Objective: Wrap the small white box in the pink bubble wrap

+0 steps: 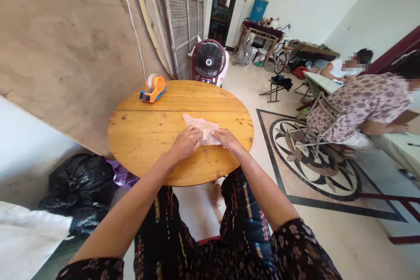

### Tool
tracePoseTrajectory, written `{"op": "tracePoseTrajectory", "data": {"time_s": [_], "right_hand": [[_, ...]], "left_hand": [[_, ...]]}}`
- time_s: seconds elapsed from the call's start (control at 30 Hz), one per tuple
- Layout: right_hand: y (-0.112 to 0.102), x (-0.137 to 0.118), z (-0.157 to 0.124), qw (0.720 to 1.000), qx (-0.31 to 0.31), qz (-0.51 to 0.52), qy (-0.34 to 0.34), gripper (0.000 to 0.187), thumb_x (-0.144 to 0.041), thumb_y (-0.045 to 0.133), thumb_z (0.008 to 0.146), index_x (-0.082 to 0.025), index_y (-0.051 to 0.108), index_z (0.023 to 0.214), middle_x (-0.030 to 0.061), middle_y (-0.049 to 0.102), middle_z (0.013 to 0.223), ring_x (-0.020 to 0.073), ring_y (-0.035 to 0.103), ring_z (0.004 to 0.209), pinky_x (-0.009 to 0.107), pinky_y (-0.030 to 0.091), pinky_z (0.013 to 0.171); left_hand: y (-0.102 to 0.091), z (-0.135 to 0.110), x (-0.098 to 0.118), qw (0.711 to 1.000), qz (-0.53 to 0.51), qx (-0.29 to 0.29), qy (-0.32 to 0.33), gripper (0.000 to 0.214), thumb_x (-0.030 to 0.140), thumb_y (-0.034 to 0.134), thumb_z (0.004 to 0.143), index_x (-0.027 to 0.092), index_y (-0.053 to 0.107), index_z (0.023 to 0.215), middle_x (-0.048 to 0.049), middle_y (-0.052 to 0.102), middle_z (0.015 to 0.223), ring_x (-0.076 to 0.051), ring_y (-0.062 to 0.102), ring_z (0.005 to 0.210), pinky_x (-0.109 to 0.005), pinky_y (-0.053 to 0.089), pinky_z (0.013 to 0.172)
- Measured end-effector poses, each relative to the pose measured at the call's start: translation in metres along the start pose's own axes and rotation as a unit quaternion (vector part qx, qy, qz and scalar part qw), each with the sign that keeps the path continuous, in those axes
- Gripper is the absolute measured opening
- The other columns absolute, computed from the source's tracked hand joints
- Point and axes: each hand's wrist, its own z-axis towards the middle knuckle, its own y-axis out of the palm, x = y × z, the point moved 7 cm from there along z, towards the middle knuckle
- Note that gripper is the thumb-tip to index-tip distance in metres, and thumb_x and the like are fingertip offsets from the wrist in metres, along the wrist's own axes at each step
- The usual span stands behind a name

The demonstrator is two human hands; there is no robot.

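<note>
the table (138, 140) stands before you. on it, the plastic wrap (204, 125) lies between your left hand (187, 142) and your right hand (226, 138). the tape dispenser (153, 96) is at the far left edge, and the fan (209, 61) is behind the table. the bag (78, 179) is at your left; at your right, beyond the floor pattern (278, 148), sits a person (354, 100).

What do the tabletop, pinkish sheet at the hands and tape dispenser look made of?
Tabletop: varnished wood, by its knots, plank seams and soft sheen. Pinkish sheet: probably thin plastic, perhaps bubble wrap, being translucent and crinkled. Tape dispenser: likely moulded plastic, from its smooth, bright orange body.
</note>
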Motion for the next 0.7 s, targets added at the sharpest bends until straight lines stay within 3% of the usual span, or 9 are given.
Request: {"op": "tracePoseTrajectory", "data": {"time_s": [0.2, 0.4, 0.53, 0.7], "right_hand": [[-0.005, 0.005, 0.021, 0.99, 0.073, -0.075, -0.091, 0.029, -0.04, 0.052, 0.075, -0.017, 0.054, 0.055, -0.0025, 0.05, 0.058, 0.0103, 0.042, 0.056, 0.022, 0.033, 0.053], [-0.007, 0.012, 0.021, 0.983, 0.147, -0.048, -0.102, 0.019, -0.036, 0.055, 0.073, -0.018, 0.059, 0.066, -0.0026, 0.055, 0.064, 0.0111, 0.047, 0.059, 0.021, 0.037, 0.057], [-0.005, 0.01, 0.021, 0.982, 0.162, -0.026, -0.098, 0.01, -0.028, 0.055, 0.068, -0.019, 0.058, 0.071, -0.0016, 0.059, 0.071, 0.0122, 0.051, 0.066, 0.022, 0.042, 0.063], [-0.003, 0.004, 0.022, 0.98, 0.17, 0.002, -0.101, 0.015, -0.021, 0.052, 0.064, -0.019, 0.058, 0.078, -0.0012, 0.061, 0.08, 0.0129, 0.053, 0.072, 0.023, 0.044, 0.07]], "left_hand": [[-0.001, 0.002, 0.001, 1.0, 0.005, -0.019, 0.013, 0.028, 0.001, 0.046, 0.071, 0.018, 0.064, 0.084, -0.0071, 0.07, 0.096, -0.024, 0.056, 0.1, -0.037, 0.049, 0.088], [-0.001, 0.004, 0.001, 1.0, 0.003, -0.025, 0.016, 0.03, 0.0, 0.046, 0.07, 0.018, 0.064, 0.085, -0.0079, 0.069, 0.096, -0.024, 0.056, 0.099, -0.038, 0.048, 0.089], [0.0, 0.005, 0.001, 0.999, 0.006, -0.036, 0.019, 0.029, 0.0, 0.046, 0.07, 0.018, 0.064, 0.085, -0.0078, 0.069, 0.096, -0.024, 0.056, 0.098, -0.038, 0.048, 0.088], [0.001, 0.005, 0.0, 0.999, 0.015, -0.041, 0.023, 0.029, 0.001, 0.047, 0.07, 0.019, 0.063, 0.085, -0.0063, 0.068, 0.096, -0.023, 0.055, 0.098, -0.037, 0.048, 0.088]]}}
